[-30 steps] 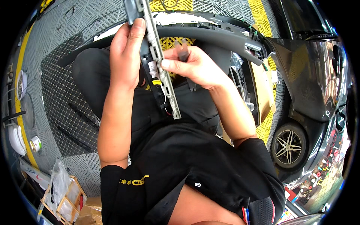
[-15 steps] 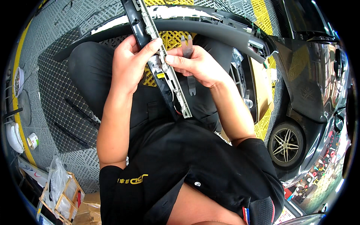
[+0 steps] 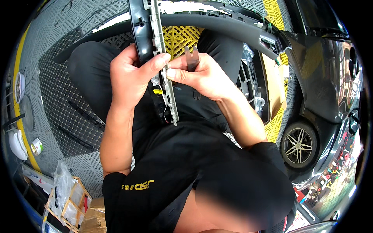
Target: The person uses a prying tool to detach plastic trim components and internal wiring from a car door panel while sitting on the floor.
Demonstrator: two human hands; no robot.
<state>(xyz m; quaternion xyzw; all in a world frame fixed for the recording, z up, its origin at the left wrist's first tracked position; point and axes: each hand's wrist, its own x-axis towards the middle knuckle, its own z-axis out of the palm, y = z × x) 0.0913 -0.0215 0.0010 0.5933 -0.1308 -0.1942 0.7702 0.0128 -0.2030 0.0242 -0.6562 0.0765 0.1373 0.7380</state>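
Note:
A long black trim strip (image 3: pixel 142 37) with a grey clip-lined edge stands nearly lengthwise above my lap. My left hand (image 3: pixel 130 75) is closed around its middle, thumb pressed on the grey edge. On the other side, my right hand (image 3: pixel 200 75) pinches that grey edge between thumb and forefinger. A flat metal pry tool (image 3: pixel 192 58) with a forked tip is held in the same right hand, its other forked end showing below the fingers. A yellow label and a thin pale wire show on the strip's lower part.
Ahead of my knees lies a long curved dark panel (image 3: pixel 217 29). A black car with a spoked wheel (image 3: pixel 298 145) stands at the right, beside a cardboard piece (image 3: pixel 274 83). At the left lie a netted mat (image 3: pixel 58 112), a small can (image 3: pixel 37 146) and a wooden crate (image 3: pixel 72 198).
The trim strip has swung more upright, its lower end shifting left toward my body. Both hands have moved slightly down with it, keeping their grip; the pry tool stays in my right hand.

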